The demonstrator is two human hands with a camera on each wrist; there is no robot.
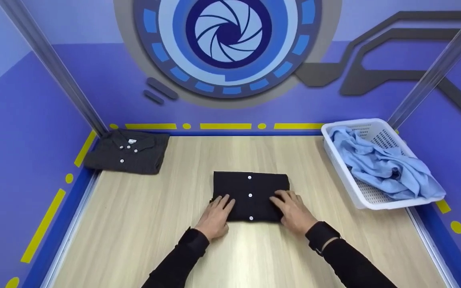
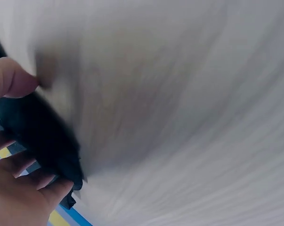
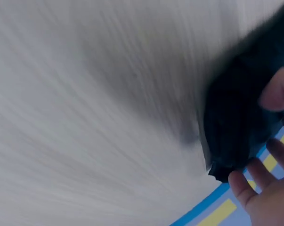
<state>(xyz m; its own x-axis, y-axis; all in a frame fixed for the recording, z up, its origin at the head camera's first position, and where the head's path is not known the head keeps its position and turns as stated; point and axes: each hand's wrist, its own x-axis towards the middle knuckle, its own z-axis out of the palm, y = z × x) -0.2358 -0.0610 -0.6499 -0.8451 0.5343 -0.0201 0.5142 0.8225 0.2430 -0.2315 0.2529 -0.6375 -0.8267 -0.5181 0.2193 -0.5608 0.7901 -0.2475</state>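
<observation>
A black shirt point(image 1: 250, 206), folded into a flat rectangle with a column of white buttons down its middle, lies on the wooden table. On its left edge rests my left hand point(image 1: 214, 218), fingers spread over the cloth and thumb by the near edge. My right hand point(image 1: 295, 213) touches the right edge in much the same way, its fingers lightly bent on top. In the left wrist view the thumb point(image 2: 17, 80) stands apart from the fingers along the dark cloth point(image 2: 38, 127). The right wrist view shows the right fingers point(image 3: 262, 174) spread beside the shirt's end point(image 3: 231, 113).
At the back left lies a dark grey folded shirt point(image 1: 142, 160) with white buttons. A white plastic basket point(image 1: 340, 172) stands at the right, holding a crumpled light-blue garment point(image 1: 386, 164). Blue-purple panels point(image 1: 230, 116) wall the table point(image 1: 134, 224) at the back and sides.
</observation>
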